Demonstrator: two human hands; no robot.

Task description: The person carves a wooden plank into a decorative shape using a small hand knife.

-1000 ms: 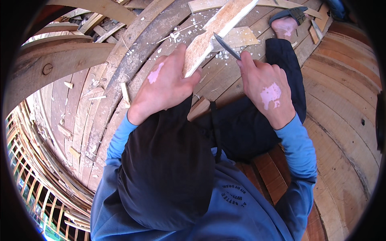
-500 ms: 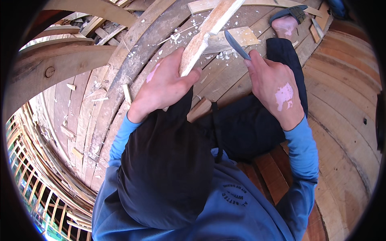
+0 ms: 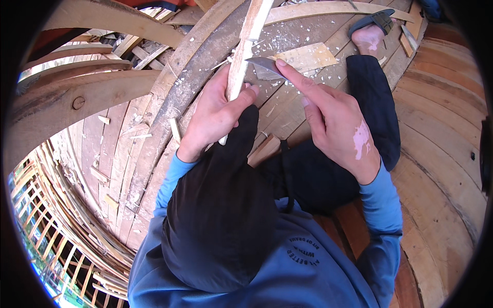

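Note:
My left hand (image 3: 213, 115) is closed around the lower part of a long, pale wooden stick (image 3: 239, 69). The stick slants up past the top edge of the picture, and a notch or step shows partway along it. In my right hand (image 3: 339, 126) is a knife with a grey blade (image 3: 268, 67); its handle is hidden by the fingers. My index finger lies stretched along the back of the blade. The blade's tip points left and is close to the stick's side, just above my left hand; whether they touch I cannot tell.
Pale shavings lie over the plank floor (image 3: 287, 113). A flat wood offcut (image 3: 313, 57) rests beyond the knife. Thick curved timbers (image 3: 77, 102) rise at left, curved planking (image 3: 436, 133) at right. My sandalled foot (image 3: 368, 37) is at upper right, a small wood block (image 3: 264, 150) by my legs.
The stick has swung more upright, its far end moving left. My right hand has turned, bringing the blade left to the stick, with the index finger now stretched along it.

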